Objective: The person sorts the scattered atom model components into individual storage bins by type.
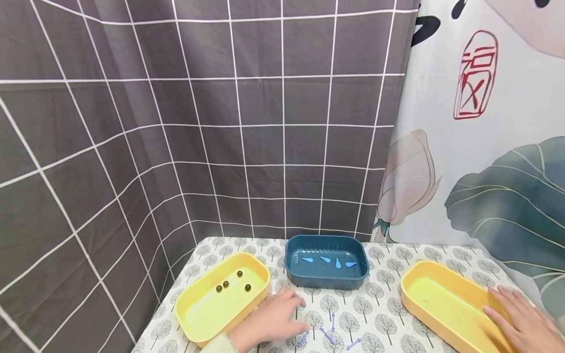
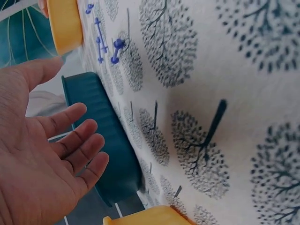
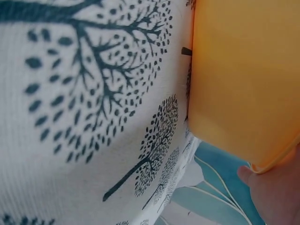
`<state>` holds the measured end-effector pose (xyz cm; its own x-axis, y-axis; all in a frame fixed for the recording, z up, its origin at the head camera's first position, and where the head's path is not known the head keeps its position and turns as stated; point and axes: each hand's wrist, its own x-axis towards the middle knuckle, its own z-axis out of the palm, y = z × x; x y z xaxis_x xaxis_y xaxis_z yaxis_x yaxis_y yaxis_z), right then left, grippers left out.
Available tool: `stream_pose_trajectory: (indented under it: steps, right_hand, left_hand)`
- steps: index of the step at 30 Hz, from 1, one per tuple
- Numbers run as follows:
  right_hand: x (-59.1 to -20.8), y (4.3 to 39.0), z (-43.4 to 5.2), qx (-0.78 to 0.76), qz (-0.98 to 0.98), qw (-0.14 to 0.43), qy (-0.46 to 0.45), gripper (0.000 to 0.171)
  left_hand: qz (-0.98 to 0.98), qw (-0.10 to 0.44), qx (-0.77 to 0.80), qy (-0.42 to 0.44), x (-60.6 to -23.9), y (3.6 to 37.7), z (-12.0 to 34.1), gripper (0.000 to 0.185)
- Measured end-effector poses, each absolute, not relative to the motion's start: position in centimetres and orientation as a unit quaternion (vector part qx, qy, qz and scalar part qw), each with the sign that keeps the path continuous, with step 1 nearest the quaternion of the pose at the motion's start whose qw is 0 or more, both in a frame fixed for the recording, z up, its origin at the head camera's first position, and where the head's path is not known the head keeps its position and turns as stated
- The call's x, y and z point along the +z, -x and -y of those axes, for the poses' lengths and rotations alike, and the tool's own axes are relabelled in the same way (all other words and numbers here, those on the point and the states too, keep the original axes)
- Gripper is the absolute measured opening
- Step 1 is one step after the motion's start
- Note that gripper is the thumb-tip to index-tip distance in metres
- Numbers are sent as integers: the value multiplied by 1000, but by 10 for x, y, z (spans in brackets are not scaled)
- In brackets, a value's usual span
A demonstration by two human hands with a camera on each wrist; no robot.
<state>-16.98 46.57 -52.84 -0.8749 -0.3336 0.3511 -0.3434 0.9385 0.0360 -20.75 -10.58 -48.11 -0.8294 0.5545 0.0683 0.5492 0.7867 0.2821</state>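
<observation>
My left hand lies flat on the tree-print tablecloth, fingers spread, between the left yellow tray and a few small blue sticks. In the left wrist view its palm is open and empty beside the blue tray, with the sticks further off. My right hand rests with straight fingers on the near end of the right yellow tray. The right wrist view shows that tray's outer wall and a fingertip at its rim.
Several dark marbles lie in the left yellow tray. The blue tray at the back centre holds several blue drop-shaped pieces. A grey checked curtain hangs behind and on the left, a floral one on the right.
</observation>
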Motion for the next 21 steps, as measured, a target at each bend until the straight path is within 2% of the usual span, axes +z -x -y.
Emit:
stream_pose_trajectory:
  steps: [3, 6, 11, 21]
  right_hand:
    - [-525, 166, -467, -34, 924, 260, -279, 116]
    - [-523, 167, -469, -22, 892, 294, -343, 117]
    - [-526, 169, -473, -23, 880, 299, -368, 113]
    - [-526, 170, -472, -30, 877, 306, -370, 111]
  left_hand:
    - [-943, 20, 150, -296, -483, 204, 108, 43]
    - [-941, 31, 152, -302, -488, 200, 110, 35]
    - [-939, 52, 154, -304, -497, 194, 113, 26]
    - [-940, 73, 147, -300, -497, 188, 112, 28]
